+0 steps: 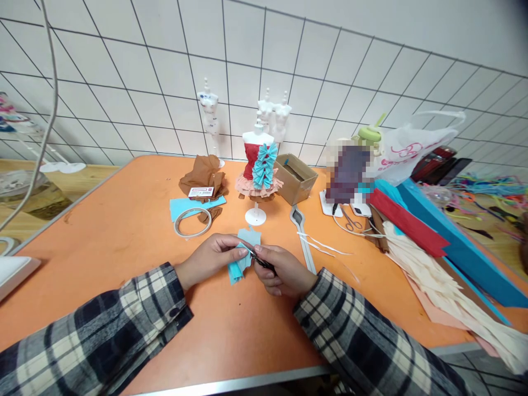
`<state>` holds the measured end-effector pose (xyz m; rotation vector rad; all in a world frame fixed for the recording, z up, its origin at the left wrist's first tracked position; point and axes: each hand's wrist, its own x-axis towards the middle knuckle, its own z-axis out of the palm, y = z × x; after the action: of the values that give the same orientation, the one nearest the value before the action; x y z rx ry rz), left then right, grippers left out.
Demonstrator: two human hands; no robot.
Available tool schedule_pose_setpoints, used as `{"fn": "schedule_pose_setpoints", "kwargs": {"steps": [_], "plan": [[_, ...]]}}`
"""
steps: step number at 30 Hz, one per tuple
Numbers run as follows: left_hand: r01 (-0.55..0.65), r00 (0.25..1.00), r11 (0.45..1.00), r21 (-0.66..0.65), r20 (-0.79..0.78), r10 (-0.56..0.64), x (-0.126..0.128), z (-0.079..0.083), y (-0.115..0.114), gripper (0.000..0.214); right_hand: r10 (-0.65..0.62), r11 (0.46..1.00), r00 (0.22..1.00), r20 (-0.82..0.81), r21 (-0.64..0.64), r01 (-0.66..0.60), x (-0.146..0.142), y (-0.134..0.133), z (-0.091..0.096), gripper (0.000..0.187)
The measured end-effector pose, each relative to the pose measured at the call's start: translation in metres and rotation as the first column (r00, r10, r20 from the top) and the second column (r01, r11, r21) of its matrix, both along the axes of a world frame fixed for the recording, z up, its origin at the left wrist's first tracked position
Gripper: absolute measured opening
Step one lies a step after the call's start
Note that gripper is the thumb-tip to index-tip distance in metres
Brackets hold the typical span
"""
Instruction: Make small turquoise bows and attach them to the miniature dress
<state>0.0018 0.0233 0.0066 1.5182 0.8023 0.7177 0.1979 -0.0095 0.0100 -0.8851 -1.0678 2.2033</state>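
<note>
My left hand (210,258) pinches a small folded piece of light blue paper (243,254) above the orange table (124,231). My right hand (282,269) is closed round a thin dark tool (260,261) whose tip touches the paper. Just behind the hands stands a small white mannequin (258,165) on a round foot, dressed in red, pink and a blue ruffle.
A tape roll (192,222), brown crumpled paper (204,176) and a blue sheet lie left of the mannequin. A small cardboard box (295,177) sits to its right. Scissors (350,220), white strips, and stacked red, blue and cream paper sheets (433,247) fill the right side. Bare white mannequins (209,118) stand by the tiled wall.
</note>
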Motion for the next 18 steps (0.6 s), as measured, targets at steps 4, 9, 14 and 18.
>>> {"fn": "schedule_pose_setpoints", "kwargs": {"steps": [4, 9, 14, 18], "plan": [[0.065, 0.996, 0.996, 0.053, -0.067, -0.061, -0.001, 0.0, 0.003, 0.041, 0.01, 1.0, 1.0, 0.014, 0.007, -0.01, 0.0, -0.002, -0.001, 0.041], [0.13, 0.989, 0.991, 0.041, -0.077, -0.126, -0.003, 0.0, 0.005, 0.044, 0.016, 1.0, 0.999, 0.051, 0.012, -0.017, -0.001, -0.002, -0.001, 0.043], [0.196, 0.977, 0.979, 0.061, -0.104, -0.189, -0.005, -0.001, 0.008, 0.042, 0.036, 0.999, 0.998, 0.044, -0.014, -0.036, -0.001, -0.004, -0.003, 0.04], [0.238, 0.963, 0.969, 0.071, -0.143, -0.226, -0.007, -0.001, 0.011, 0.044, -0.007, 0.999, 0.999, 0.052, -0.046, 0.01, -0.005, -0.008, -0.002, 0.039]]}}
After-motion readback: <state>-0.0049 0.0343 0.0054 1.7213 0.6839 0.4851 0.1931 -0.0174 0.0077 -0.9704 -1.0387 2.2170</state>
